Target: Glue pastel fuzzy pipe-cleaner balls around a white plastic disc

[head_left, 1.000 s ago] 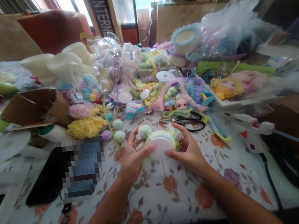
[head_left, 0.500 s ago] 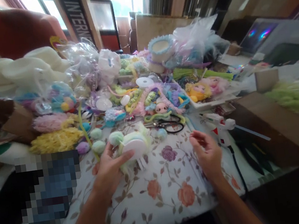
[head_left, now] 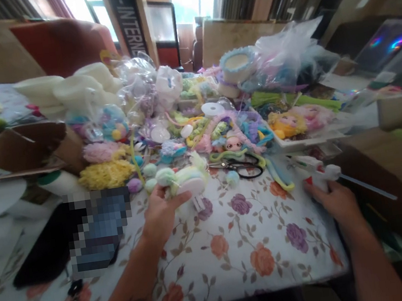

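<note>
My left hand (head_left: 161,213) pinches a fluffy pastel craft piece (head_left: 190,179) with a white round base and a mint pom-pom at its left end. On the right, my right hand (head_left: 337,201) has its fingers wrapped round the white hot glue gun (head_left: 318,174), whose clear glue stick juts out to the right. Black-handled scissors (head_left: 246,166) lie between the hands. Close to them are a pale blue-green pom-pom (head_left: 232,178) and a blue and yellow fuzzy strip (head_left: 279,174).
A doll head (head_left: 233,143) and fuzzy stems lie behind the scissors. A white tray (head_left: 312,141) with dolls stands back right, a cardboard box (head_left: 377,155) at the right edge. Yellow yarn (head_left: 107,175) and a blurred-out phone (head_left: 102,229) are on the left.
My right hand has moved right and taken hold of the glue gun. My left hand still holds the fluffy piece. The camera view has swung to the left.
</note>
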### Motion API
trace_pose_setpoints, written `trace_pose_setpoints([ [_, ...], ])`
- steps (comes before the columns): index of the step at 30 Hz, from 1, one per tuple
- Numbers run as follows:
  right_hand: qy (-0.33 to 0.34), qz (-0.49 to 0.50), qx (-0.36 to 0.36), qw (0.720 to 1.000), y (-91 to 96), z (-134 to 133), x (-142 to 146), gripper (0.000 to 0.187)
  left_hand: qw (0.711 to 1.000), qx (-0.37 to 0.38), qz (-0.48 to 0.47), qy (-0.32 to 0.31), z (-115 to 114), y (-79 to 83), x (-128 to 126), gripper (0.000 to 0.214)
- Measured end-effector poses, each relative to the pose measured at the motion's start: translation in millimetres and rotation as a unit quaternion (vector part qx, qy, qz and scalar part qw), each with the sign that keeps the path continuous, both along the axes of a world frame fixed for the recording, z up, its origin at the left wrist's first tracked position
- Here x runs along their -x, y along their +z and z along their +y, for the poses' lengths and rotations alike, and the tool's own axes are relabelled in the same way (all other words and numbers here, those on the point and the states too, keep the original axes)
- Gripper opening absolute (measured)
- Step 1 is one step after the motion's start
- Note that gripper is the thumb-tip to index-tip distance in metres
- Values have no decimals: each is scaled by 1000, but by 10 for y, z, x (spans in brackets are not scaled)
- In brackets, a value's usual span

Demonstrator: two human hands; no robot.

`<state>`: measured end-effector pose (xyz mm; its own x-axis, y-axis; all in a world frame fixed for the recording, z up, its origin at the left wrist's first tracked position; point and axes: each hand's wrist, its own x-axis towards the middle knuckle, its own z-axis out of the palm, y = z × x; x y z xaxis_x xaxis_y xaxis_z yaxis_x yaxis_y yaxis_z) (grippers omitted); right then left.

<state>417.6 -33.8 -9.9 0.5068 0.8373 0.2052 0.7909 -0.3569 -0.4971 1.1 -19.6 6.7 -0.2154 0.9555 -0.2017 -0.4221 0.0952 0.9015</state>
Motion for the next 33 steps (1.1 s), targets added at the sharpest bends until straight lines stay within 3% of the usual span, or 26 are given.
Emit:
trace_pose_setpoints([
  [3, -41, 49, 26, 998, 156, -60, 118, 26, 999, -32, -11, -7, 5, -33, 11, 65],
  [6, -70, 150, -14, 986, 353, -241, 444, 24, 999, -38, -27, -14, 7, -54, 14, 65],
  [8, 17, 264, -71, 962, 452, -368, 761, 20, 999, -27, -40, -9, 6, -57, 12, 67],
  [10, 116, 379, -80, 914, 492, -449, 1108, 23, 999, -11, -49, -6, 1, -49, 7, 70],
  [13, 220, 476, -6, 852, 445, -455, 1580, 27, 999, 5, -48, -15, -11, -20, 6, 73],
  [17, 290, 507, 59, 810, 325, -370, 1988, 27, 999, 12, -40, -10, -22, 34, 9, 73],
  [21, 277, 511, 87, 809, 255, -379, 2148, 25, 998, 42, -49, -6, -24, 74, -4, 70],
  [28, 259, 441, 99, 853, 155, -461, 2149, 36, 997, 51, -53, -16, -28, 33, -22, 67],
  [33, 255, 419, 106, 865, 143, -466, 2140, 35, 997, 51, -49, -25, -35, 0, -14, 67],
])
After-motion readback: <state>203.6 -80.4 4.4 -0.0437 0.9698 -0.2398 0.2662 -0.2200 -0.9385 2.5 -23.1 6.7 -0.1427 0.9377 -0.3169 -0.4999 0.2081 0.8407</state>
